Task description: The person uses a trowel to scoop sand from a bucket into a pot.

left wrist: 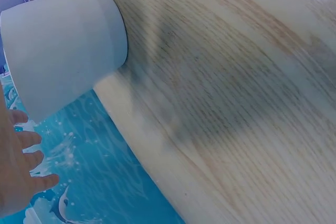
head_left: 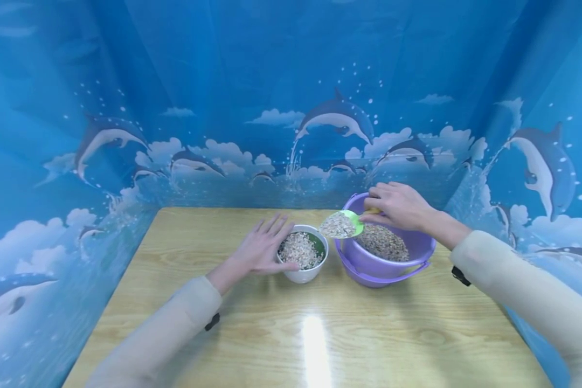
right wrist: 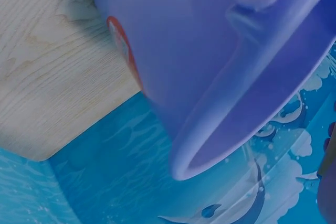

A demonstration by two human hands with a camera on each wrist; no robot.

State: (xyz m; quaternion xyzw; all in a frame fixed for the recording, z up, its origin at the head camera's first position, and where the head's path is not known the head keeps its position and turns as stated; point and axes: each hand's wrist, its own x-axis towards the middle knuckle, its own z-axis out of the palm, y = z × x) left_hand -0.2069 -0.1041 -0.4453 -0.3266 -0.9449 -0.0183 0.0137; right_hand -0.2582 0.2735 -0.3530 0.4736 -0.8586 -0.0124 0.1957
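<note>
My right hand (head_left: 399,206) grips the yellowish handle of a small shovel (head_left: 357,221) in the head view. Coarse pale grains (head_left: 337,226) heap its green blade, which is over the gap between a white bowl (head_left: 303,277) and a purple bucket (head_left: 419,247). My left hand (head_left: 259,249) is at the bowl's left side, fingers spread and fairly straight, thumb by the near rim. Similar grains lie in the bowl, with a green inner wall showing. Darker grains (head_left: 385,243) lie in the bucket. The left wrist view shows the bowl's smooth outside (left wrist: 63,51) and my fingertips (left wrist: 31,139) beyond it.
Bowl and bucket stand side by side on a light wooden table (head_left: 252,328). The bucket's purple handle (head_left: 393,279) hangs down at its front. A blue dolphin-print curtain (head_left: 252,64) encloses the table's back and sides.
</note>
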